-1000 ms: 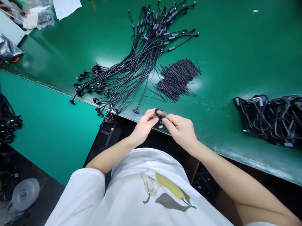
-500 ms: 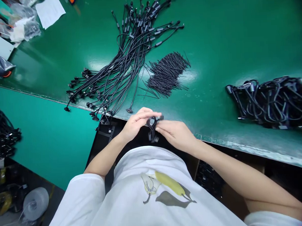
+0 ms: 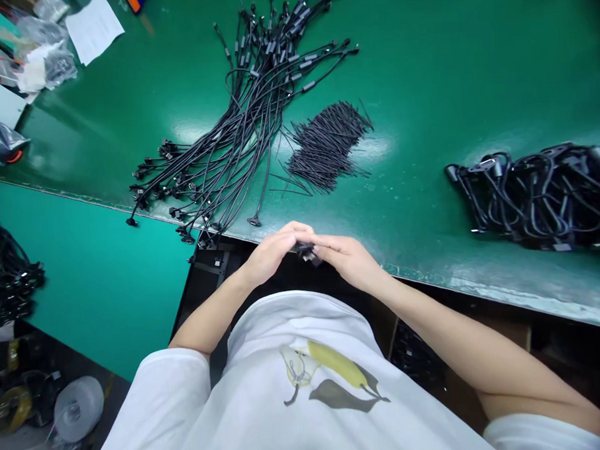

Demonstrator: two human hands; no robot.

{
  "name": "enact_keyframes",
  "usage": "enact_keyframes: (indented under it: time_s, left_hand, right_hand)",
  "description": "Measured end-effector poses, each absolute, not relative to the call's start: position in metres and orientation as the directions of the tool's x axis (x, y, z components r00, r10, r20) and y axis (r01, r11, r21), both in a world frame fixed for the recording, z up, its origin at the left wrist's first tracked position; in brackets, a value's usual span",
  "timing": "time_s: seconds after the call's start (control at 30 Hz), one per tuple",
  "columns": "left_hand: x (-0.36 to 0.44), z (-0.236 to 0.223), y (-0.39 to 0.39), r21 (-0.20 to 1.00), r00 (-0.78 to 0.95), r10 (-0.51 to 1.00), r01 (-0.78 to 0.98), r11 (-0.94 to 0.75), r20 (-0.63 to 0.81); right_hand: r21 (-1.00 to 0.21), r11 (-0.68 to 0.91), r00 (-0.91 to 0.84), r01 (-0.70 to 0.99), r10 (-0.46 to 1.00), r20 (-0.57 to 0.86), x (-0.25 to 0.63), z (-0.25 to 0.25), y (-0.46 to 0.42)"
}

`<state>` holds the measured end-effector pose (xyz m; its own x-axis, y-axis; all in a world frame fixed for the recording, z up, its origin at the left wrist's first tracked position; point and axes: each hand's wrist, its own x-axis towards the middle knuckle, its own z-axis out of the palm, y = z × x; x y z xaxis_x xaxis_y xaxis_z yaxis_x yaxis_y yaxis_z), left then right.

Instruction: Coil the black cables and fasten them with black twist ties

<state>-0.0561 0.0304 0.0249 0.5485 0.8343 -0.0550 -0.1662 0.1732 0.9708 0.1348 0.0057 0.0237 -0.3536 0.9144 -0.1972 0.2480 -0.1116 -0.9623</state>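
A small bundled black cable (image 3: 307, 252) is between my two hands, just off the table's front edge. My left hand (image 3: 275, 251) is closed on its left side, with the fingers over the top. From the right, my right hand (image 3: 345, 255) grips the same cable, its fingertips meeting those of the left. Most of the bundle is hidden by my fingers. Beyond my hands, a pile of short black ties (image 3: 326, 147) lies on the green table (image 3: 422, 67). To its left are many loose black cables (image 3: 246, 134), spread lengthwise with connectors at both ends.
Coiled black cables (image 3: 542, 198) are heaped at the right. A lower green surface (image 3: 108, 273) on the left carries another cable bunch (image 3: 8, 264). Plastic bags (image 3: 48, 50) and a paper sheet (image 3: 94, 28) lie at the upper left. A white spool (image 3: 78, 408) stands below.
The cable loop, visible between my hands before, is now mostly covered. My fingers have come together over it. The view has shifted slightly right, so the table things appear further left.
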Motion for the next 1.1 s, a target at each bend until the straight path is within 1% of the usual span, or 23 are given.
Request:
enact_keyframes:
  time_s: [0.07, 0.1, 0.13, 0.17, 0.2, 0.27, 0.3, 0.4, 0.43, 0.47, 0.53, 0.57, 0.6, 0.7, 0.77, 0.8, 0.87, 0.9, 0.97, 1.0, 1.03, 1.07, 1.1]
  left_hand:
    - [-0.058, 0.031, 0.030, 0.989, 0.599, 0.801, -0.130, 0.070, 0.023]
    - [-0.058, 0.031, 0.028, 0.992, 0.613, 0.790, -0.113, 0.048, 0.032]
    - [-0.057, 0.029, 0.027, 0.994, 0.611, 0.792, -0.096, 0.047, 0.022]
    - [-0.055, 0.026, 0.025, 0.994, 0.589, 0.808, -0.082, 0.068, -0.006]
    - [-0.053, 0.022, 0.023, 0.992, 0.549, 0.834, -0.071, 0.105, -0.048]
    - [-0.047, 0.013, 0.020, 0.976, 0.473, 0.868, -0.071, 0.205, -0.148]
    - [-0.044, 0.010, 0.019, 0.964, 0.472, 0.861, -0.079, 0.254, -0.188]
    - [-0.037, 0.006, 0.017, 0.946, 0.549, 0.803, -0.065, 0.317, -0.231]
    - [-0.034, 0.007, 0.017, 0.952, 0.562, 0.797, -0.052, 0.300, -0.221]
    - [-0.032, 0.008, 0.016, 0.961, 0.564, 0.801, -0.044, 0.272, -0.200]
    - [-0.027, 0.010, 0.014, 0.975, 0.547, 0.825, -0.067, 0.211, -0.141]
    - [-0.023, 0.010, 0.012, 0.977, 0.540, 0.834, -0.092, 0.190, -0.112]
    - [-0.019, 0.009, 0.011, 0.977, 0.529, 0.844, -0.117, 0.179, -0.091]
    - [-0.007, 0.003, 0.006, 0.966, 0.446, 0.890, -0.177, 0.191, -0.094]
    - [-0.001, -0.001, 0.006, 0.949, 0.436, 0.891, -0.207, 0.238, -0.128]
    - [0.000, -0.003, 0.008, 0.944, 0.460, 0.876, -0.203, 0.260, -0.143]
    - [-0.002, -0.004, 0.015, 0.961, 0.550, 0.821, -0.109, 0.254, -0.154]
    - [-0.007, -0.003, 0.019, 0.980, 0.592, 0.792, -0.020, 0.199, -0.149]
    - [-0.020, 0.002, 0.027, 0.981, 0.635, 0.765, 0.191, -0.021, -0.107]
    - [-0.030, 0.006, 0.031, 0.941, 0.629, 0.775, 0.296, -0.162, -0.064]
    - [-0.040, 0.010, 0.035, 0.867, 0.598, 0.801, 0.405, -0.292, -0.009]
    - [-0.052, 0.012, 0.041, 0.766, 0.524, 0.850, 0.523, -0.375, 0.058]
    - [-0.063, 0.013, 0.047, 0.654, 0.435, 0.892, 0.641, -0.402, 0.121]
  right_hand:
    - [-0.947, -0.319, -0.345, 0.032, 0.886, -0.310, 0.137, 0.017, 0.011]
    - [-0.919, -0.389, -0.351, -0.063, 0.871, -0.345, 0.138, 0.016, 0.012]
    - [-0.896, -0.425, -0.351, -0.131, 0.865, -0.359, 0.139, 0.016, 0.014]
    - [-0.891, -0.423, -0.338, -0.164, 0.873, -0.352, 0.140, 0.017, 0.014]
    - [-0.907, -0.389, -0.309, -0.159, 0.892, -0.328, 0.140, 0.018, 0.013]
    - [-0.963, -0.260, -0.239, -0.074, 0.942, -0.236, 0.141, 0.020, 0.011]
    - [-0.983, -0.184, -0.224, -0.017, 0.959, -0.175, 0.142, 0.020, 0.010]
    - [-0.983, 0.042, -0.219, 0.177, 0.976, 0.002, 0.142, 0.017, 0.007]
    - [-0.951, 0.121, -0.203, 0.284, 0.977, 0.064, 0.142, 0.015, 0.006]
    - [-0.888, 0.196, -0.184, 0.415, 0.974, 0.129, 0.141, 0.013, 0.006]
    - [-0.700, 0.302, -0.162, 0.647, 0.952, 0.261, 0.138, 0.010, 0.004]
    - [-0.622, 0.333, -0.164, 0.709, 0.935, 0.314, 0.135, 0.009, 0.002]
    - [-0.577, 0.355, -0.164, 0.736, 0.920, 0.356, 0.131, 0.010, 0.000]
    - [-0.556, 0.394, -0.142, 0.732, 0.887, 0.440, 0.116, 0.012, -0.010]
    - [-0.504, 0.381, -0.138, 0.775, 0.881, 0.453, 0.109, 0.010, -0.016]
    - [-0.464, 0.369, -0.143, 0.805, 0.880, 0.453, 0.107, 0.008, -0.018]
    - [-0.385, 0.349, -0.156, 0.854, 0.879, 0.450, 0.110, 0.001, -0.018]
    - [-0.353, 0.341, -0.162, 0.871, 0.879, 0.449, 0.116, -0.004, -0.016]
    - [-0.302, 0.319, -0.163, 0.898, 0.880, 0.446, 0.135, -0.011, -0.010]
    - [-0.278, 0.287, -0.145, 0.917, 0.888, 0.436, 0.150, -0.013, -0.006]
    - [-0.255, 0.238, -0.113, 0.937, 0.898, 0.424, 0.169, -0.013, -0.002]
    - [-0.234, 0.175, -0.065, 0.956, 0.908, 0.413, 0.190, -0.012, 0.001]
    - [-0.217, 0.102, -0.004, 0.971, 0.913, 0.408, 0.214, -0.009, 0.004]
